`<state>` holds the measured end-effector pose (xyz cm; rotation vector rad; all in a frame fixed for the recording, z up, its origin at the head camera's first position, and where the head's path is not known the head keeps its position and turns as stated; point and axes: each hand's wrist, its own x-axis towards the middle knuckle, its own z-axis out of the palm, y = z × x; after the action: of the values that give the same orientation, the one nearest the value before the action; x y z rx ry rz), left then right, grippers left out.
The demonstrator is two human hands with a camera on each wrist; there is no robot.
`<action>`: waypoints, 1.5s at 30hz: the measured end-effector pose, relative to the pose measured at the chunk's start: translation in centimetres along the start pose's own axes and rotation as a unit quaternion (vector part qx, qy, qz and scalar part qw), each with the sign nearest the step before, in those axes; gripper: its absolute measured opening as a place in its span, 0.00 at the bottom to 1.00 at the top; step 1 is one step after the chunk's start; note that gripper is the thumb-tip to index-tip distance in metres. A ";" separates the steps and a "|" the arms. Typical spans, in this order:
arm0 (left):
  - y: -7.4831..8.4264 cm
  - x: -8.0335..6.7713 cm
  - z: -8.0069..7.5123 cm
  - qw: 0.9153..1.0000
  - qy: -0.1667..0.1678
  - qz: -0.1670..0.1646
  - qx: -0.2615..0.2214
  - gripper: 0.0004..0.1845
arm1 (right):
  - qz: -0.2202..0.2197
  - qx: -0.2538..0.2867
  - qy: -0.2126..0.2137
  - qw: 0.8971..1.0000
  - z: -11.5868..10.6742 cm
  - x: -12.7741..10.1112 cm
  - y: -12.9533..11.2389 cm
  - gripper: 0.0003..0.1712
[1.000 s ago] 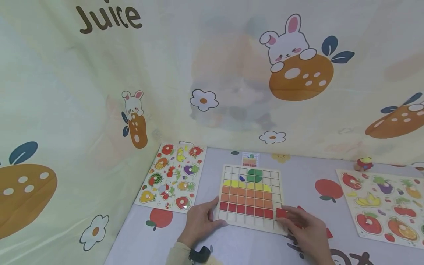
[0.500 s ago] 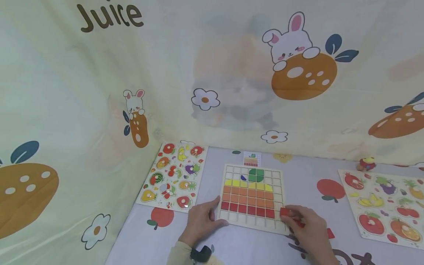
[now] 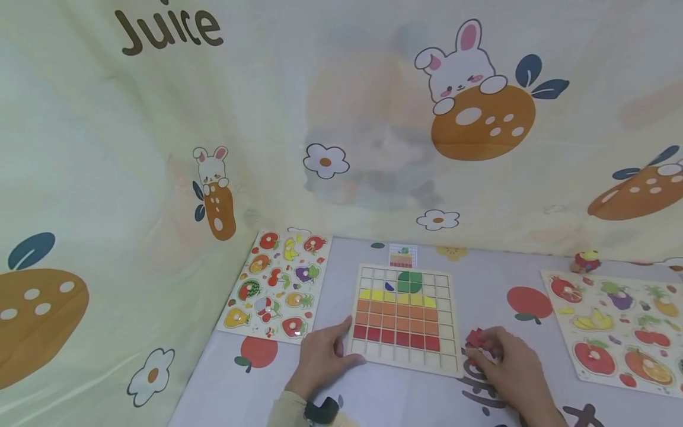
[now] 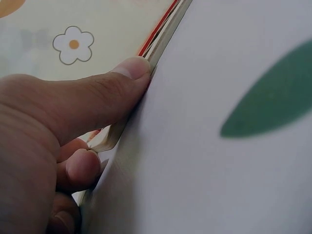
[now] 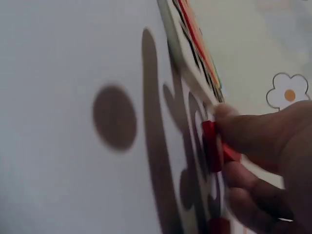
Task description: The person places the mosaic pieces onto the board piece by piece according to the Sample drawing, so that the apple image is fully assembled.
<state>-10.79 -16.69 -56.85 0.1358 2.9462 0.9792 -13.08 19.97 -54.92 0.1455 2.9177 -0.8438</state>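
Observation:
A square wooden grid board lies on the table, with rows of red, orange and yellow tiles and a green and blue shape near its top. My left hand holds its near left corner, the thumb along the near edge and the fingers at the left side. Just right of the board, my right hand pinches small red tiles low over the cloth. In the right wrist view, a red tile shows between thumb and fingers, and another red piece is below the hand.
Behind the board lies a small picture card. A fruit puzzle board lies to the left and another fruit board to the right, with a small red and yellow toy behind it. A printed curtain rises at the back.
The right hand has moved from the board's right edge out to the right, with red tiles at its fingertips. The red piece seen beyond that hand is no longer visible. Left hand unchanged.

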 end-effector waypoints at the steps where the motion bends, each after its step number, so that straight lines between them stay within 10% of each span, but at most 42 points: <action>1: 0.0 0.0 0.0 1.000 0.001 0.000 0.001 0.45 | -0.006 -0.006 -0.009 1.000 0.0 0.0 -0.1 0.29; 21: 0.1 -0.3 -0.2 1.000 0.004 0.000 0.002 0.46 | 0.000 -0.016 -0.134 0.991 -0.4 -1.1 -0.3 0.21; 34: 0.3 -0.1 -0.1 1.000 -0.010 -0.022 -0.013 0.45 | 0.006 0.116 0.065 0.991 -0.1 -1.7 -1.0 0.20; 40: 0.2 -0.2 -0.2 1.000 -0.008 -0.016 -0.012 0.45 | 0.082 0.242 0.003 0.967 -0.5 -1.2 -2.5 0.36; 45: 0.2 -0.1 -0.3 1.000 -0.010 -0.017 -0.012 0.45 | 0.044 0.287 -0.017 0.957 -0.3 -1.1 -3.8 0.33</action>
<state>-10.71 -16.69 -56.46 0.0949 2.9089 1.0018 -12.43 16.82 -52.54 0.2941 2.5215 -1.6271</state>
